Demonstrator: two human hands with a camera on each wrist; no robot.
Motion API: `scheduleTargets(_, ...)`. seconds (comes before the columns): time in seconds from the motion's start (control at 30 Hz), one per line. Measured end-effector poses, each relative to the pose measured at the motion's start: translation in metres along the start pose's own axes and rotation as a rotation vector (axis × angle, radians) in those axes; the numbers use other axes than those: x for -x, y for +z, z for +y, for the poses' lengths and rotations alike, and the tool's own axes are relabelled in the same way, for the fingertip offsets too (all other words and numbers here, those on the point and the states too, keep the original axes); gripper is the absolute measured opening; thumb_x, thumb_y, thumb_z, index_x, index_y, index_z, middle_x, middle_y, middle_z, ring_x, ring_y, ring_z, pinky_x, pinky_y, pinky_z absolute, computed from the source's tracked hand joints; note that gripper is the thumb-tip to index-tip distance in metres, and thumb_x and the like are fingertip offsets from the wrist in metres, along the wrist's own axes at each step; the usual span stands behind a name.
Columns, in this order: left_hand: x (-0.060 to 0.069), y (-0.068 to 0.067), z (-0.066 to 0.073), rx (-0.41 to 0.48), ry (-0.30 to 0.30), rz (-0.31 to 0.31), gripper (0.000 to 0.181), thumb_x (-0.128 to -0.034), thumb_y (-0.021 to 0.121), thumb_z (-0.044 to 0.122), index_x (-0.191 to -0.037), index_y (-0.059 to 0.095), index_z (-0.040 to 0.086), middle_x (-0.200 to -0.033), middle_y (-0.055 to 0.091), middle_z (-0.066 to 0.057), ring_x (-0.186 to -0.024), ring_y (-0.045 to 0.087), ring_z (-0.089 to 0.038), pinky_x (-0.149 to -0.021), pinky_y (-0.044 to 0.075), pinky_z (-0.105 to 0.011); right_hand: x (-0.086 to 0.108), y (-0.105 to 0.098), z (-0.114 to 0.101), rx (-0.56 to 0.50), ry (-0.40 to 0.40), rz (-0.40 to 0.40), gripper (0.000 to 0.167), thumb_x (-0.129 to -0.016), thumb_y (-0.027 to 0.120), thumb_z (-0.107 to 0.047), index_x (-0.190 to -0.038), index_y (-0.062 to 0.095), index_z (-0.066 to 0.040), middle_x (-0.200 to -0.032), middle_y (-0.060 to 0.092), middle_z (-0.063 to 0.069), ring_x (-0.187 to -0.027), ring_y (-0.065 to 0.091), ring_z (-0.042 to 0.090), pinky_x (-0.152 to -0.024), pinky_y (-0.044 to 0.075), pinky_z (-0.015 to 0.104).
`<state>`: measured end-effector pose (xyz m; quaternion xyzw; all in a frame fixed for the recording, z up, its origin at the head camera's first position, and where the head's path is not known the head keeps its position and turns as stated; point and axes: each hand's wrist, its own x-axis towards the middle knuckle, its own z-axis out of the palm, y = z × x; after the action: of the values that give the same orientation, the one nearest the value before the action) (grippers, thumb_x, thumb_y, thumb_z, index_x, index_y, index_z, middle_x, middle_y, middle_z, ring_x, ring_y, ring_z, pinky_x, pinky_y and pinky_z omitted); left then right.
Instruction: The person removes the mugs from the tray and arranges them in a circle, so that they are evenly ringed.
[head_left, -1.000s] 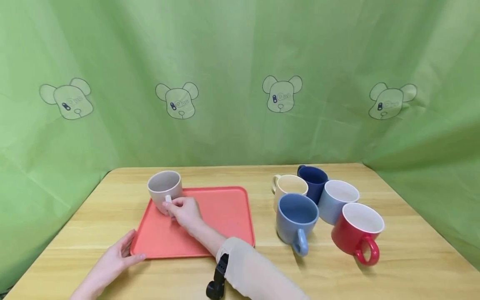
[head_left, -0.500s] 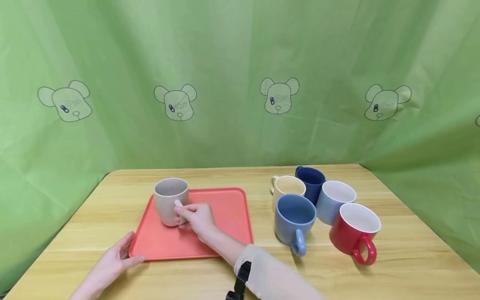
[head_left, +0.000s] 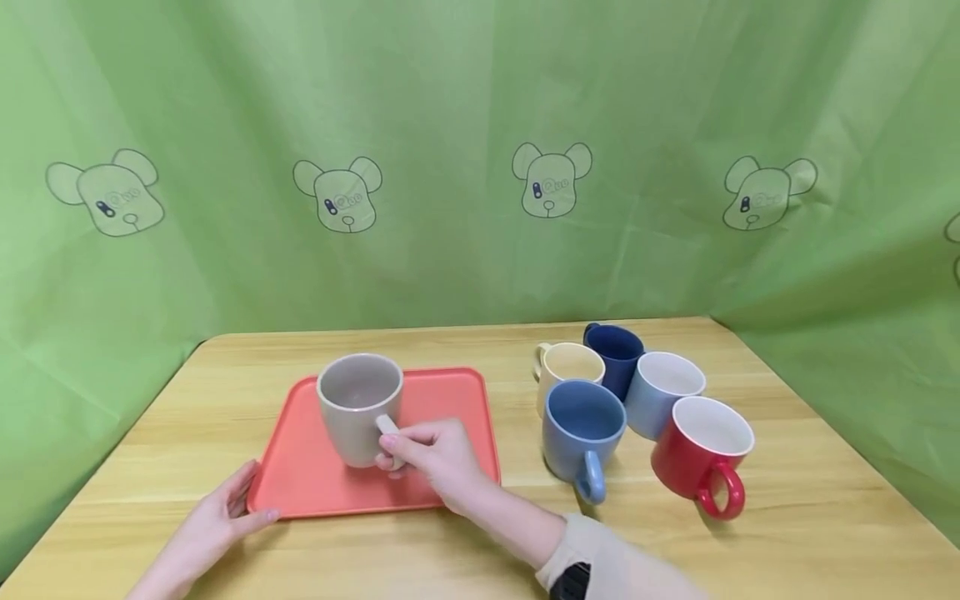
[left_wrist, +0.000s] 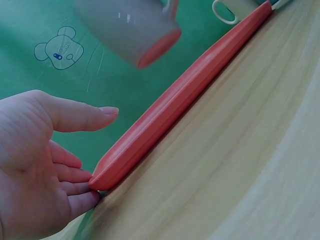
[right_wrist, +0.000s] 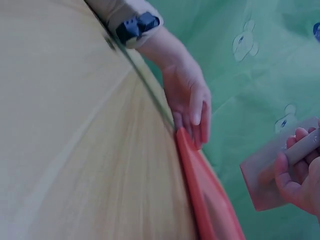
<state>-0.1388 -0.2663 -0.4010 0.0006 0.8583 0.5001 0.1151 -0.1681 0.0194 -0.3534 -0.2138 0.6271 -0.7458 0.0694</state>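
A grey mug (head_left: pixel 352 425) is held upright above the red tray (head_left: pixel 300 492); the left wrist view shows a gap between its base and the tray. My right hand (head_left: pixel 442 462) grips the mug by its handle, fingers curled through it, also visible in the right wrist view. At the tray's near left corner is my left hand (head_left: pixel 206 529). Its fingertips touch the corner while the thumb (left_wrist: pixel 85 116) stays apart from the rim.
To the right of the tray a group of mugs stands on the wooden table (head_left: pixel 390 554): cream (head_left: pixel 551 392), navy (head_left: pixel 618 367), light blue (head_left: pixel 648 408), blue (head_left: pixel 573 450) and red (head_left: pixel 682 458). A green curtain (head_left: pixel 450 267) hangs behind.
My right hand has brought the grey mug from the tray's far left corner toward the right and nearer to me, and raised it. My left hand keeps its place at the tray corner.
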Motion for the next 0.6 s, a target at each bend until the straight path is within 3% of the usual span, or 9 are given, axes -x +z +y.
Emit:
scheduleTargets(0.17, 0.0, -0.001, -0.001, 0.0, 0.009, 0.002, 0.091, -0.0852, 0.067, 0.021, -0.142, 0.004, -0.014, -0.147, 0.008, -0.032, -0.134, 0.017, -0.044, -0.105, 0.022, -0.041, 0.021, -0.015, -0.018, 0.011, -0.047, -0.041, 0.031, -0.087, 0.063, -0.006, -0.096, 0.059, 0.024, -0.081, 0.063, 0.035, -0.07, 0.067, 0.009, -0.069, 0.057, 0.031)
scheduleTargets(0.4, 0.0, -0.001, -0.001, 0.002, 0.018, 0.006, 0.089, -0.0864, 0.066, 0.018, -0.141, 0.004, -0.015, -0.146, 0.008, -0.034, -0.133, 0.016, -0.045, -0.105, 0.024, -0.039, 0.046, -0.041, -0.043, 0.019, -0.089, -0.066, 0.039, -0.088, 0.063, -0.011, -0.092, 0.055, 0.027, -0.076, 0.071, -0.001, -0.076, 0.068, 0.013, -0.074, 0.056, 0.031)
scheduleTargets(0.53, 0.001, 0.0, 0.001, 0.001, 0.028, 0.007, 0.087, -0.0865, 0.065, 0.016, -0.141, 0.004, -0.016, -0.146, 0.008, -0.034, -0.133, 0.018, -0.045, -0.104, 0.022, -0.041, 0.061, -0.061, -0.056, -0.011, -0.184, -0.083, 0.016, -0.089, 0.058, -0.003, -0.092, 0.069, 0.01, -0.078, 0.071, 0.0, -0.075, 0.068, 0.013, -0.072, 0.057, 0.031)
scheduleTargets(0.6, 0.001, 0.0, 0.001, 0.005, 0.038, 0.003, 0.086, -0.087, 0.064, 0.014, -0.14, 0.004, -0.017, -0.145, 0.008, -0.035, -0.132, 0.017, -0.046, -0.104, 0.021, -0.045, 0.068, -0.072, -0.062, -0.026, -0.241, -0.102, 0.02, -0.09, 0.054, 0.002, -0.093, 0.073, -0.003, -0.081, 0.071, 0.002, -0.075, 0.067, 0.014, -0.071, 0.057, 0.031)
